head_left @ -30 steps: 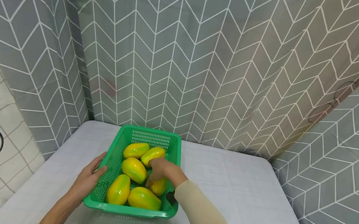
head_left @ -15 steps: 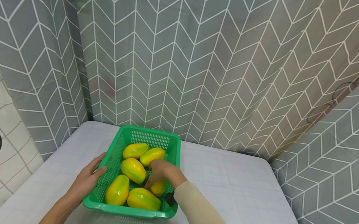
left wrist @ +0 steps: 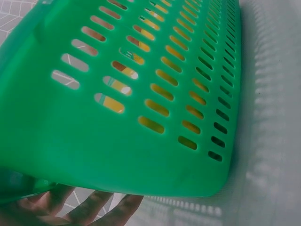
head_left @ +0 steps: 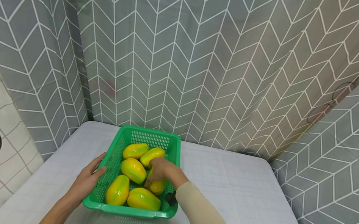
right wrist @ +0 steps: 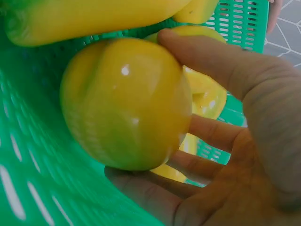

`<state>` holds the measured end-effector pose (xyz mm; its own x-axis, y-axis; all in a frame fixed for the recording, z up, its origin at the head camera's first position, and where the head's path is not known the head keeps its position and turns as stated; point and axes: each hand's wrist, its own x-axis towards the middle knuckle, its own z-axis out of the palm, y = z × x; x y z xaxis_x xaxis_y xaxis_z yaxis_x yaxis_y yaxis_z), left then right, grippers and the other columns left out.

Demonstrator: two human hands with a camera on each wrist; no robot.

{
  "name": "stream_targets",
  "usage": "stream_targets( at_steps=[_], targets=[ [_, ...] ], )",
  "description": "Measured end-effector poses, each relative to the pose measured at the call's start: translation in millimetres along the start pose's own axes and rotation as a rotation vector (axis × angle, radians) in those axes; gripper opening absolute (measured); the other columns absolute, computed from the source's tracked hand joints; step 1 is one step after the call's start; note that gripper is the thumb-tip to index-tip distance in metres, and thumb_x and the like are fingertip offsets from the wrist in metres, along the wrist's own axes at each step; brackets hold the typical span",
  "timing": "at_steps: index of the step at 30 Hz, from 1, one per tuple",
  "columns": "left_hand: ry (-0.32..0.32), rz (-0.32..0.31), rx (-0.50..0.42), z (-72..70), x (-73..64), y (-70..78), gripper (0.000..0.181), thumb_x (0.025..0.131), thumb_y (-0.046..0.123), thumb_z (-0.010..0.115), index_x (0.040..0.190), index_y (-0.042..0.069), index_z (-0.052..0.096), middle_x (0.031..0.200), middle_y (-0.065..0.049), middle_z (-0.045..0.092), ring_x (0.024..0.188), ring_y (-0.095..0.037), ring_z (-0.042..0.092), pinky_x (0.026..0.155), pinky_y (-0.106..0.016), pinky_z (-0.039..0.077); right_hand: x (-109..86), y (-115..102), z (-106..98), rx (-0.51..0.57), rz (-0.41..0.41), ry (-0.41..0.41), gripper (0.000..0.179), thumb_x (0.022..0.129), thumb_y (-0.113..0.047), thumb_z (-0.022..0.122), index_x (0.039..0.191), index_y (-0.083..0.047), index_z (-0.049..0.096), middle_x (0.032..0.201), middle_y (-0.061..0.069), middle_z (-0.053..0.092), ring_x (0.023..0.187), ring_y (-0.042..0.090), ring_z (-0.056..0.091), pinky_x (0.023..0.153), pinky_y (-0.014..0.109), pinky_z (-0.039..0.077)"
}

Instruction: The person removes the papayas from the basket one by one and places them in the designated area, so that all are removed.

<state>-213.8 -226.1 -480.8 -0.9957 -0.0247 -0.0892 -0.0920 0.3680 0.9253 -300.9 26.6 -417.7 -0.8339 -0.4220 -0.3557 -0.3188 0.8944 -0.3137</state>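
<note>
A green plastic basket with slotted walls stands on the table, several yellow-green papayas lying inside. At its left side, my left hand holds the rim, thumb along the top edge. In the left wrist view its fingers show past the edge of the basket wall. My right hand reaches over the right rim and grips a papaya near the right wall. The right wrist view shows thumb and fingers spread around that papaya, which is still down among the others.
Two papayas lie at the back of the basket, one papaya in the middle and two at the front. A white cloth covers the table. Patterned grey curtains hang behind it and at the sides.
Hardly anything differs. The right hand shifts very slightly around the papaya at the right wall, while the left hand stays at the basket's rim.
</note>
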Motion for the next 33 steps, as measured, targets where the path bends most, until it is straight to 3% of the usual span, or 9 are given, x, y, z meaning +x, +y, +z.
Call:
stream_targets(
  at_steps=[14, 23, 29, 33],
  targets=[
    [-0.011, -0.010, 0.021, 0.0, 0.4, -1.6, 0.065, 0.117, 0.030, 0.036, 0.173, 0.016, 0.006, 0.178, -0.021, 0.016, 0.161, -0.051, 0.023, 0.120, -0.069, 0.037, -9.1, 18, -23, 0.063, -0.086, 0.088, 0.070, 0.084, -0.035, 0.090, 0.144, -0.012, 0.065, 0.149, 0.010, 0.063, 0.129, 0.023, 0.061, 0.109, 0.044, 0.055],
    [-0.010, -0.015, 0.024, 0.1, -0.3, 0.0, 0.065, 0.116, 0.031, 0.036, 0.173, 0.018, 0.007, 0.178, -0.021, 0.016, 0.162, -0.051, 0.020, 0.122, -0.070, 0.032, -20.8, 30, -51, 0.067, -0.184, 0.143, 0.071, 0.087, -0.033, 0.087, 0.147, -0.006, 0.061, 0.144, 0.014, 0.066, 0.119, 0.025, 0.066, 0.100, 0.042, 0.060],
    [-0.016, -0.013, 0.025, -1.5, 1.2, 1.7, 0.065, 0.117, 0.032, 0.035, 0.173, 0.019, 0.006, 0.178, -0.021, 0.015, 0.162, -0.051, 0.019, 0.123, -0.071, 0.031, -26.3, 36, -64, 0.070, -0.191, 0.161, 0.070, 0.088, -0.033, 0.085, 0.148, -0.006, 0.060, 0.139, 0.015, 0.067, 0.111, 0.023, 0.065, 0.093, 0.038, 0.061],
    [-0.019, -0.014, 0.028, -1.5, 2.8, 1.7, 0.065, 0.117, 0.031, 0.035, 0.173, 0.019, 0.005, 0.178, -0.021, 0.015, 0.162, -0.051, 0.019, 0.122, -0.071, 0.033, -28.7, 41, -67, 0.104, -0.171, 0.170, 0.069, 0.089, -0.033, 0.084, 0.149, -0.008, 0.060, 0.143, 0.014, 0.066, 0.115, 0.024, 0.064, 0.097, 0.040, 0.060]
  ],
)
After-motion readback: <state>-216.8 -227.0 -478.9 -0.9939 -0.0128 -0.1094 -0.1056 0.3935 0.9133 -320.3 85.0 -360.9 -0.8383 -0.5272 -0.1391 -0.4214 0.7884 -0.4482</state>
